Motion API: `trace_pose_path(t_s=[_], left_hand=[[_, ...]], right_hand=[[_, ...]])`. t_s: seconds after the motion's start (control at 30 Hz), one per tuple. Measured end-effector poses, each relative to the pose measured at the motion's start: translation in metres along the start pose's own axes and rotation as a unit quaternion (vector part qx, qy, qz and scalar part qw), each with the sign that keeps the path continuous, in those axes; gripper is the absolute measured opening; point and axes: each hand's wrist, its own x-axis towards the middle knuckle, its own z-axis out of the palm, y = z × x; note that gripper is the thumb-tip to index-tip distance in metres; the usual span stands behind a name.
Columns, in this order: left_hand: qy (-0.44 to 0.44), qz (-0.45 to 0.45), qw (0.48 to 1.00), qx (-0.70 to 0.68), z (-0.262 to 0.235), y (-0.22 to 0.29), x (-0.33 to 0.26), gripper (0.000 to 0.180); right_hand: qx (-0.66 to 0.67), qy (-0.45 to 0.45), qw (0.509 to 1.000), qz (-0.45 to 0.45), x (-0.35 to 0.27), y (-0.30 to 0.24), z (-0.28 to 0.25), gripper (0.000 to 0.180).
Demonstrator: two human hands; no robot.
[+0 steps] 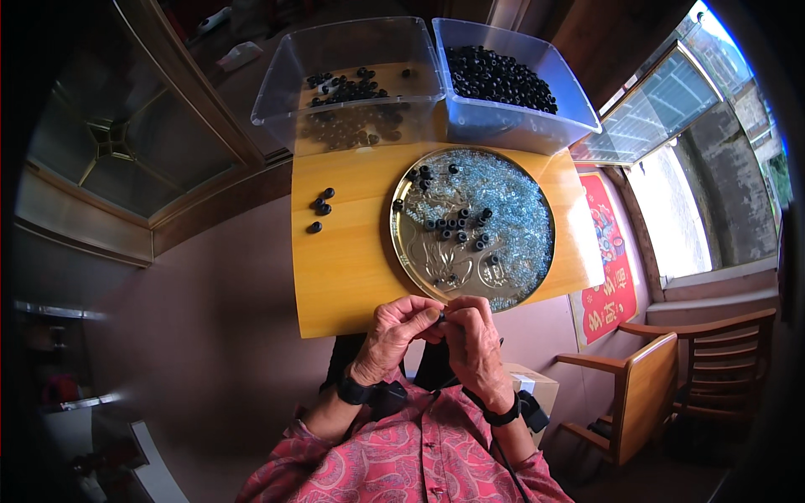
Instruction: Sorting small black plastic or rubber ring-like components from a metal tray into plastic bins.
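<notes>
My left hand and my right hand meet at the near edge of a round metal tray. Their fingertips are pinched together around a small black bead-like piece, mostly covered by the fingers. Across the tray's right half spreads a layer of tiny clear pieces. Several black ring-shaped pieces lie in its middle, and others are near its upper left rim. A few more black pieces sit on the yellow wooden table, left of the tray.
Two clear plastic bins stand at the table's far side: the left bin holds scattered black pieces, the right bin a large heap. Wooden chairs and a cardboard box are at right, below an open window.
</notes>
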Motion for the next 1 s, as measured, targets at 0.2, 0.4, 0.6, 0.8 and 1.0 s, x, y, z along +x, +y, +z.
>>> trace_pose_path(t_s=[0.2,0.4,0.6,0.8,1.0], left_hand=[[-0.033,-0.047,0.996,-0.075,-0.008,0.002,-0.001,0.023],[-0.026,-0.063,0.986,-0.153,-0.014,-0.001,0.003,0.023],[-0.016,-0.052,0.984,-0.168,-0.017,-0.001,0.001,0.022],[0.003,-0.031,0.984,-0.178,-0.02,0.0,-0.001,0.026],[0.01,-0.022,0.984,-0.177,-0.02,0.0,-0.001,0.026]], right_hand=[[0.094,0.012,0.992,0.084,0.003,0.0,0.0,0.014],[0.175,0.048,0.973,0.145,-0.001,0.02,0.012,0.01],[-0.067,0.081,0.993,0.058,0.015,0.02,0.015,0.018],[-0.168,0.043,0.983,0.061,0.028,0.027,0.025,0.025],[-0.204,0.042,0.978,0.031,0.025,0.04,0.032,0.025]])
